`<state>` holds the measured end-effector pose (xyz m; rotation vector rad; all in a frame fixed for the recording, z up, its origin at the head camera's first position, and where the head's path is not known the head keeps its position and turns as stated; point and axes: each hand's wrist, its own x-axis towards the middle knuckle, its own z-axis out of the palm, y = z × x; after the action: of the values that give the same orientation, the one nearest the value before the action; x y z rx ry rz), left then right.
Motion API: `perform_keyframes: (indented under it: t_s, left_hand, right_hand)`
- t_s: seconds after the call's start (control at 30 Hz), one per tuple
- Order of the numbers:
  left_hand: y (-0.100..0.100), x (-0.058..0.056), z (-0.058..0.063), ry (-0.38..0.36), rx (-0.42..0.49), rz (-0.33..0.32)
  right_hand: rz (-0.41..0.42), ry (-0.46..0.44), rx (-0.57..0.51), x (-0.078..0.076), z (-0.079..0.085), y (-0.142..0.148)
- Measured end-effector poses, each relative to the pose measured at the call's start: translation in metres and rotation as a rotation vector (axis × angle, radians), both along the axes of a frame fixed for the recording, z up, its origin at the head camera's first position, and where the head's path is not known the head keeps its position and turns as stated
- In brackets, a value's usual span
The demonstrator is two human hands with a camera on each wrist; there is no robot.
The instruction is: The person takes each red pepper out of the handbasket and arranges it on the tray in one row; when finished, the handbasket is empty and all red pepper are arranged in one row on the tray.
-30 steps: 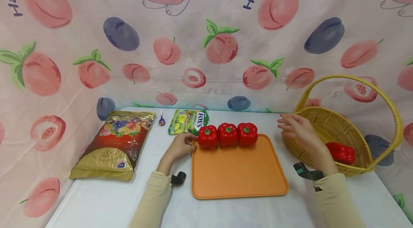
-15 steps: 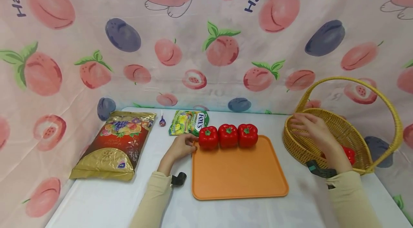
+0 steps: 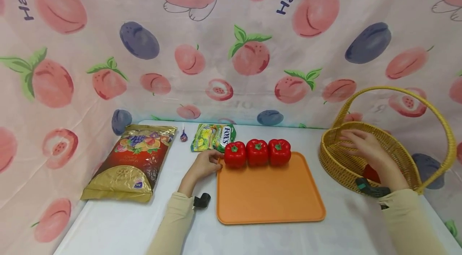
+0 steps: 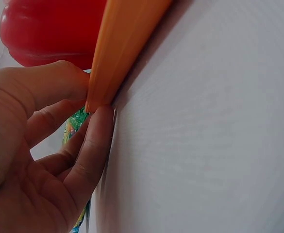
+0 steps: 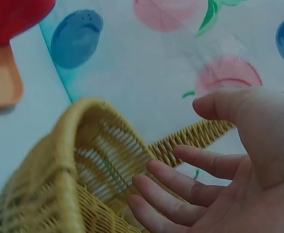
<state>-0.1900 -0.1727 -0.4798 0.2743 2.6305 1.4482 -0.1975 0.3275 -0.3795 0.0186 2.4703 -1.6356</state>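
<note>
From where I stand, the person's left hand (image 3: 205, 164) has a narrow grip on the tray (image 3: 270, 195), pinching its far left corner; seen close from the wrist, the thumb lies on the rim's inner side and a finger on the outer. Just right of those fingertips, three red peppers (image 3: 257, 152) stand side by side along the tray's far edge, stems up, the first one nearly at the thumb. Well over to the right, the right hand (image 3: 368, 146) is wide, fingers spread and thumb held away from them, over the mouth of the basket (image 3: 332, 158). A fourth pepper (image 3: 369, 174) lies in that basket below the right hand, mostly hidden from me by the wrist. The basket's tall handle (image 3: 445, 134) arches up beyond and to the right of that hand. A green packet (image 3: 209, 136) lies just beyond the left hand, with a lollipop (image 3: 183, 136) a little left of it. Farther left of the left hand rests a big candy bag (image 3: 135, 162).
</note>
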Motion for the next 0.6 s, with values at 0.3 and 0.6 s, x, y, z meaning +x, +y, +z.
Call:
perform_keyframes:
  t_s: [0.3, 0.6]
  left_hand:
    - [0.002, -0.001, 0.001, -0.010, -0.003, 0.012]
    - [0.001, 0.000, 0.002, -0.009, 0.000, 0.010]
  right_hand:
    - [-0.061, -0.042, 0.074, 0.004, -0.002, 0.028]
    - [-0.060, -0.050, 0.300, 0.019, 0.007, 0.045]
